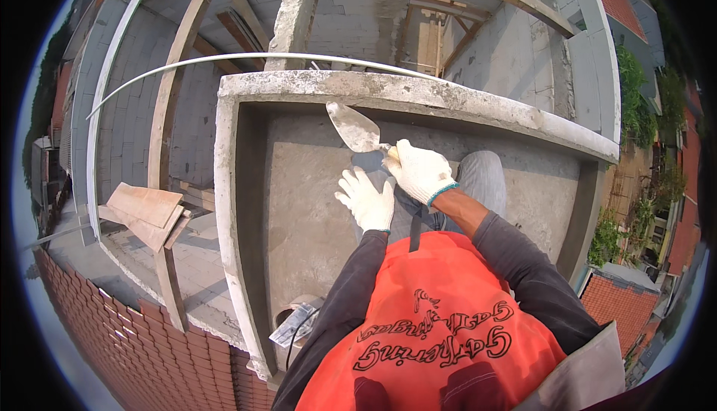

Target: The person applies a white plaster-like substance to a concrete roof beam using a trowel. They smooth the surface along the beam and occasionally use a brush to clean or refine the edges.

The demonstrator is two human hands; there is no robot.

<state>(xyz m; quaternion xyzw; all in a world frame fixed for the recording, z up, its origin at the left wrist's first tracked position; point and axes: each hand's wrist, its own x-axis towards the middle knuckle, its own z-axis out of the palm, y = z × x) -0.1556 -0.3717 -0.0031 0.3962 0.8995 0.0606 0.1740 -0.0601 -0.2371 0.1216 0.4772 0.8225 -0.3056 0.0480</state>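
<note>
A trowel with a pale, mortar-smeared blade is gripped in my right hand, which wears a white knit glove with a teal cuff. Its blade points up and left, close to the inner face of the low concrete wall. My left hand, gloved the same way, lies beside and below the right one over my leg, its fingers spread and nothing seen in it. Both hands are above the grey cement floor of the walled box where I am. The trowel's handle is mostly hidden by my right fingers.
A thin pale pipe runs beyond the wall. Past it, timber beams cross deep block-walled rooms. Loose planks rest at the left, above a tiled roof. Near my left forearm lies a pale printed packet with a dark cord.
</note>
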